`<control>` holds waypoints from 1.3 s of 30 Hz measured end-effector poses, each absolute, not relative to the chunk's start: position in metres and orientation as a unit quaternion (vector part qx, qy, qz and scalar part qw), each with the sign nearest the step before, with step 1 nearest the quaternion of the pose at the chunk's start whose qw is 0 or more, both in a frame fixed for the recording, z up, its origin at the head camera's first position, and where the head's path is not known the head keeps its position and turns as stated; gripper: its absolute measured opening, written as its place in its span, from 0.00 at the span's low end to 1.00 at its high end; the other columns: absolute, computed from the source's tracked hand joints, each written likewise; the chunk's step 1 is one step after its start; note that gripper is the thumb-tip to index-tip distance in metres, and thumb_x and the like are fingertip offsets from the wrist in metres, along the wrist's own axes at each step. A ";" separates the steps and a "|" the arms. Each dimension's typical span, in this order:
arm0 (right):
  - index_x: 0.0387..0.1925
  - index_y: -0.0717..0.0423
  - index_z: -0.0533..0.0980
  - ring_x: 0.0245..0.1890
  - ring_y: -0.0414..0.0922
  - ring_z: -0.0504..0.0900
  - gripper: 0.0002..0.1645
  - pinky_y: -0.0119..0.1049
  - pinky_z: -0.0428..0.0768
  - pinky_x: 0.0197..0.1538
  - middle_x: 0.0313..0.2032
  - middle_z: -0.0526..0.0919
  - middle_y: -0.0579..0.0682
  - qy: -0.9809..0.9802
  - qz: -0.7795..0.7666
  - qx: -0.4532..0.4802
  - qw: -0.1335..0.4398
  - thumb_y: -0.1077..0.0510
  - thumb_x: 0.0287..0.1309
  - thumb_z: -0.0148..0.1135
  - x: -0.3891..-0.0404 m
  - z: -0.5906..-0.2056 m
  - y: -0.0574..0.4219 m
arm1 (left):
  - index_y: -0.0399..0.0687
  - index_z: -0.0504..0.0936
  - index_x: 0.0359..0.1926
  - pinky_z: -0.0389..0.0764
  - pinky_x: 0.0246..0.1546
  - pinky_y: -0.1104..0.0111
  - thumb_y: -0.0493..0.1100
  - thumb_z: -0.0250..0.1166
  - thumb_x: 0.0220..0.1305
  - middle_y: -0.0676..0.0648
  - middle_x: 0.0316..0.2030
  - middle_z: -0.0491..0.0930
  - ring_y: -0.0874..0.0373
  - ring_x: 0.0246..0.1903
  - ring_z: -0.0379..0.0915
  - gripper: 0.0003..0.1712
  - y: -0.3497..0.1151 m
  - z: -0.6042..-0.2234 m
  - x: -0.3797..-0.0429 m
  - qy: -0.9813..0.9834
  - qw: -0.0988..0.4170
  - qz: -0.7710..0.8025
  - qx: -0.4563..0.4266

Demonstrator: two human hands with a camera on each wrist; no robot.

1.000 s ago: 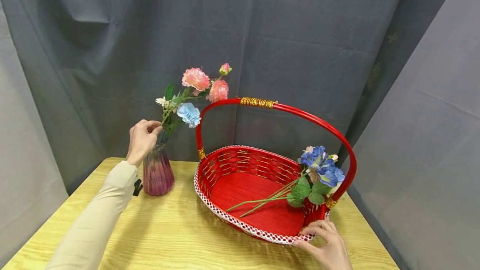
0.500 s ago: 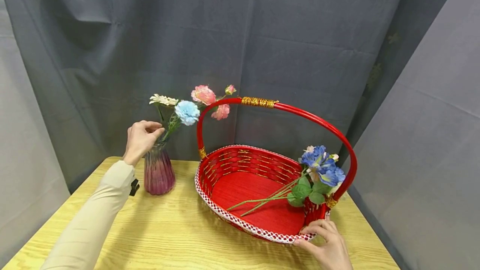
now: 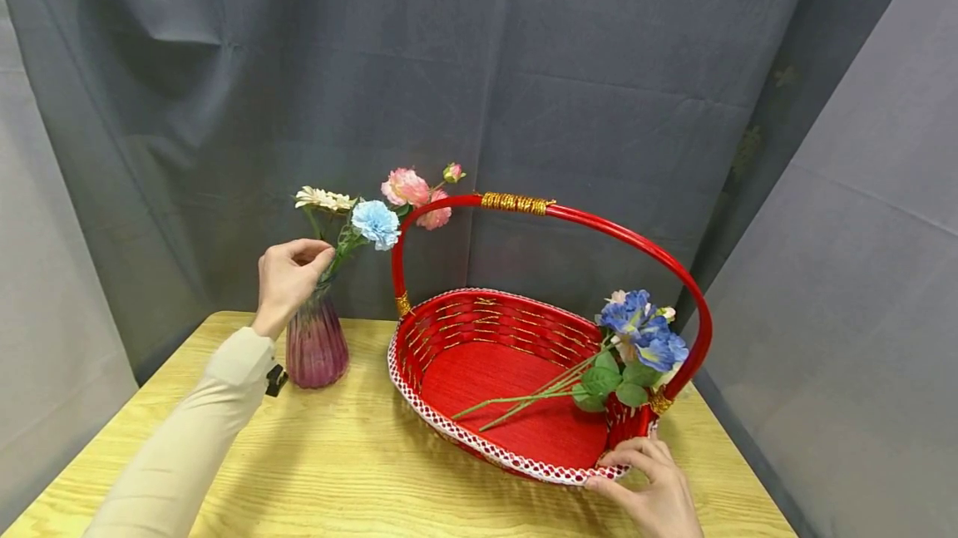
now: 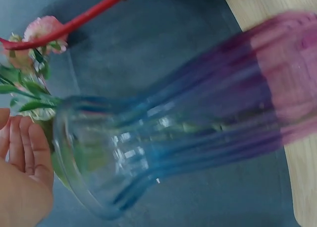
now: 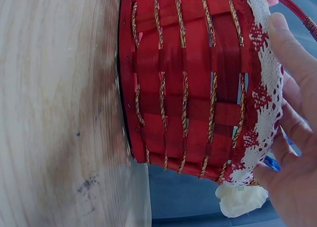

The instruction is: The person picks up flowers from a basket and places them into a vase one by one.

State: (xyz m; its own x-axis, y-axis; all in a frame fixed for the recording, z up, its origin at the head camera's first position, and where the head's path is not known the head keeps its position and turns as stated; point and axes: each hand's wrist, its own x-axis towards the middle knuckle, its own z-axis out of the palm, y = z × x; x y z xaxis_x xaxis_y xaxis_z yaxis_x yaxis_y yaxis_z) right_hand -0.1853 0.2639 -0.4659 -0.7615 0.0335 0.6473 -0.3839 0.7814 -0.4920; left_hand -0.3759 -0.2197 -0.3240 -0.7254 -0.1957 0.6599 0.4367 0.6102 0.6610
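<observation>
Pinching flwr stem (image 3: 340, 260) w/ L hand (image 3: 288, 280), fingers curled, nr vase (image 3: 318, 343) | R hand (image 3: 651, 484) gripping bskt rim (image 3: 516, 465)

Head view: bright, even, soft light, mostly sharp. Faint soft-edged shadow from the sleeve (image 3: 187, 430) on the table (image 3: 352, 455); curtain (image 3: 599, 39) goes dark in its folds. Left wrist: cooler, softer, vase (image 4: 208, 103) smeary with small white glints at the neck. Right wrist: basket (image 5: 183, 83) weave fairly crisp, table pale, shadow beside basket.
</observation>
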 end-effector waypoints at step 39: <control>0.23 0.39 0.82 0.36 0.29 0.70 0.21 0.21 0.67 0.40 0.30 0.78 0.33 -0.878 0.315 0.118 0.341 0.56 0.21 0.86 -0.184 -0.464 0.263 | 0.40 0.88 0.39 0.83 0.31 0.68 0.40 0.68 0.62 0.45 0.32 0.87 0.54 0.26 0.82 0.08 -0.043 -0.347 -0.374 -0.799 0.060 -0.572 -0.175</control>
State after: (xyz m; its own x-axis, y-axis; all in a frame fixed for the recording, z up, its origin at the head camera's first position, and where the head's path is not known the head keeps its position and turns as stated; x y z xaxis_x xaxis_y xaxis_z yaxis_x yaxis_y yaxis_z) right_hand -0.1841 0.2627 -0.4641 -0.7400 0.0078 0.6725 -0.4220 0.7732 -0.4734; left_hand -0.3743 -0.0434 -0.3470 -0.9316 0.2108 0.2961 0.3482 0.2846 0.8931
